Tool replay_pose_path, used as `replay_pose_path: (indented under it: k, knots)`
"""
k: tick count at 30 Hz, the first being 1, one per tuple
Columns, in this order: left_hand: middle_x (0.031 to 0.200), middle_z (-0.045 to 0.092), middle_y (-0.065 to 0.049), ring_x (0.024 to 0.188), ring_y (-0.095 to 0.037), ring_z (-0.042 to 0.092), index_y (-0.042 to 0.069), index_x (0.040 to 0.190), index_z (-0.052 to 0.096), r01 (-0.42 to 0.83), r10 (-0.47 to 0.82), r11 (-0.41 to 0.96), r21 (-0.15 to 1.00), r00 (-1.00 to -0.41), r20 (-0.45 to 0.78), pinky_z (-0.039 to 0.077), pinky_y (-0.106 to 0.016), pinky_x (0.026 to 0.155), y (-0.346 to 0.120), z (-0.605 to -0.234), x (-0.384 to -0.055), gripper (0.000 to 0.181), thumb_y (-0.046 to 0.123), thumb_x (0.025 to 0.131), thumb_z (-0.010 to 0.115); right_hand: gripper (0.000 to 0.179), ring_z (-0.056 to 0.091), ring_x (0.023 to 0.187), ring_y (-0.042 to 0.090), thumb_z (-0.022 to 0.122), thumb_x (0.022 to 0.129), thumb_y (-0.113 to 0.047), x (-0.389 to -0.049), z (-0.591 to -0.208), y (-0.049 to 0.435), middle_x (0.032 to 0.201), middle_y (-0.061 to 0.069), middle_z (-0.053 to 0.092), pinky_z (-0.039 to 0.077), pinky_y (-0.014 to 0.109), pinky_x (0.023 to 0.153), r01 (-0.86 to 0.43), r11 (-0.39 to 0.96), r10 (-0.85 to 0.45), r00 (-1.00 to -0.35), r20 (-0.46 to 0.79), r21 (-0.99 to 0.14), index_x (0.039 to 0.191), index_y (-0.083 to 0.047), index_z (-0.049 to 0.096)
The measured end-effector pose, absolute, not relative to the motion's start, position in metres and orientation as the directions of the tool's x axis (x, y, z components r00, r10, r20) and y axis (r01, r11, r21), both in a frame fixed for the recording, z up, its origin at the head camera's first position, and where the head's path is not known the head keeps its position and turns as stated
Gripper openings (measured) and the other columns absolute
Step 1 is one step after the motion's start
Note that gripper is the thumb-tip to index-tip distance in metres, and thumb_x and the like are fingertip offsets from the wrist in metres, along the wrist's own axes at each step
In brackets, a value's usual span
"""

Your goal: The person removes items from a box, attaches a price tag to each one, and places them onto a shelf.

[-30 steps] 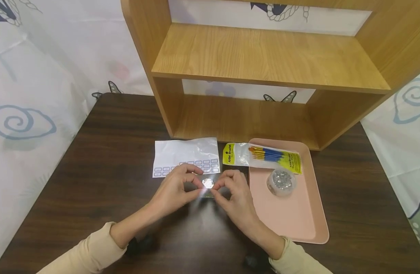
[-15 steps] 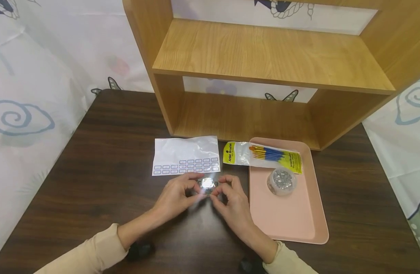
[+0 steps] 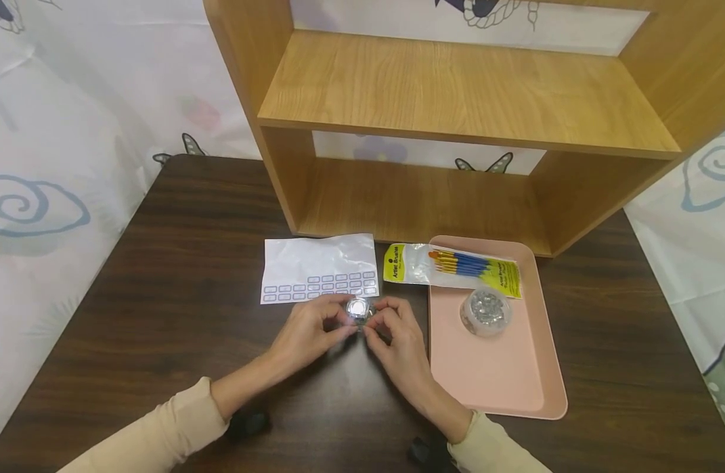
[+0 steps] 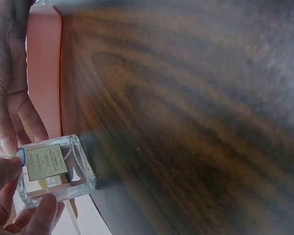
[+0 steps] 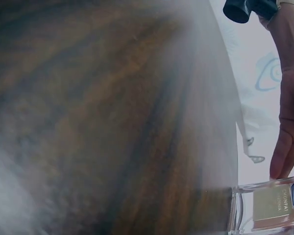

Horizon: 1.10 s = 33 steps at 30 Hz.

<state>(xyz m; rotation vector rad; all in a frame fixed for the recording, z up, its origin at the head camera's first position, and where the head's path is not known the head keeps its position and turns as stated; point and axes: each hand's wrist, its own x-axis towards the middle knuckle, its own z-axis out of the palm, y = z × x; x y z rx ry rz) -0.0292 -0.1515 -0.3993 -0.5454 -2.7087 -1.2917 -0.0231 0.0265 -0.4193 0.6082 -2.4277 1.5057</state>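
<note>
My grip is closed: left hand [image 3: 308,330] and right hand [image 3: 402,348] pinch the glass perfume bottle [image 4: 54,169] between them, thumbs at its blue-edged sticker [image 4: 20,156]. The bottle has just shifted slightly toward the label sheet [image 3: 318,259], so I judge I'm pressing the sticker on. The sheet's edge lies just beyond, the pink tray [image 3: 492,387] rightward; the table [image 3: 185,315] gives room leftward.

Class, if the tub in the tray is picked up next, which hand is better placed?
Probably the right hand: it is nearer the tub and tray, while the left hand is farther and holds the bottle.
</note>
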Motion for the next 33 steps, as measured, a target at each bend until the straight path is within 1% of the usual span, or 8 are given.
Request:
replay_pose_path:
  k: [3, 7, 12, 18, 24, 33]
  knots:
    - [0.113, 0.068, -0.011, 0.103, -0.022, 0.065, 0.012, 0.072, 0.068, 0.353, 0.278, 0.569, 0.743, -0.933, 0.23, 0.054, -0.032, 0.081, -0.1511, -0.3992, -0.0316, 0.012, 0.004, 0.074, 0.077, 0.02, 0.059, 0.098, 0.022, 0.07, 0.075, 0.01, -0.0255, -0.4199, 0.0261, 0.109, 0.012, 0.054, 0.055, 0.026, 0.074, -0.456, 0.397, -0.223, -0.89, 0.399, -0.796, 0.077, -0.006, 0.059]
    - [0.111, 0.068, -0.01, 0.1, -0.019, 0.066, 0.011, 0.072, 0.068, 0.343, 0.275, 0.574, 0.743, -0.936, 0.22, 0.054, -0.027, 0.077, -0.1503, -0.3988, -0.0334, 0.012, 0.004, 0.075, 0.076, 0.019, 0.058, 0.094, 0.017, 0.071, 0.075, 0.009, -0.0277, -0.4195, 0.0258, 0.108, 0.01, 0.054, 0.053, 0.024, 0.069, -0.458, 0.43, -0.214, -0.889, 0.405, -0.778, 0.077, -0.007, 0.06]
    - [0.11, 0.069, -0.01, 0.097, -0.017, 0.066, 0.011, 0.072, 0.068, 0.364, 0.28, 0.61, 0.704, -0.93, 0.238, 0.055, -0.027, 0.074, -0.1491, -0.3995, -0.034, 0.012, 0.003, 0.074, 0.076, 0.02, 0.056, 0.09, 0.015, 0.071, 0.074, 0.007, -0.0292, -0.4197, 0.0249, 0.107, 0.008, 0.055, 0.05, 0.023, 0.068, -0.463, 0.457, -0.209, -0.886, 0.415, -0.759, 0.076, -0.009, 0.06]
    - [0.11, 0.068, -0.011, 0.093, -0.017, 0.067, 0.012, 0.071, 0.066, 0.408, 0.292, 0.641, 0.65, -0.913, 0.285, 0.053, -0.028, 0.071, -0.1479, -0.4, -0.0333, 0.014, 0.004, 0.071, 0.077, 0.023, 0.055, 0.084, 0.015, 0.073, 0.069, 0.008, -0.0304, -0.4228, 0.0236, 0.105, 0.01, 0.054, 0.047, 0.02, 0.066, -0.521, 0.475, -0.209, -0.85, 0.484, -0.709, 0.074, -0.008, 0.058]
    - [0.109, 0.068, -0.013, 0.098, -0.021, 0.066, 0.011, 0.072, 0.065, 0.428, 0.299, 0.655, 0.623, -0.904, 0.307, 0.054, -0.032, 0.075, -0.147, -0.4015, -0.033, 0.015, 0.003, 0.07, 0.077, 0.027, 0.057, 0.089, 0.018, 0.073, 0.067, 0.009, -0.0316, -0.4249, 0.0227, 0.104, 0.011, 0.053, 0.047, 0.022, 0.067, -0.544, 0.517, -0.229, -0.832, 0.506, -0.661, 0.074, -0.008, 0.054]
    - [0.109, 0.068, -0.015, 0.099, -0.023, 0.066, 0.009, 0.075, 0.067, 0.465, 0.316, 0.653, 0.598, -0.885, 0.343, 0.054, -0.033, 0.078, -0.1473, -0.4049, -0.0338, 0.012, 0.003, 0.071, 0.076, 0.029, 0.057, 0.087, 0.017, 0.073, 0.068, 0.009, -0.0326, -0.424, 0.0228, 0.104, 0.011, 0.053, 0.047, 0.022, 0.066, -0.543, 0.527, -0.23, -0.832, 0.506, -0.654, 0.074, -0.009, 0.052]
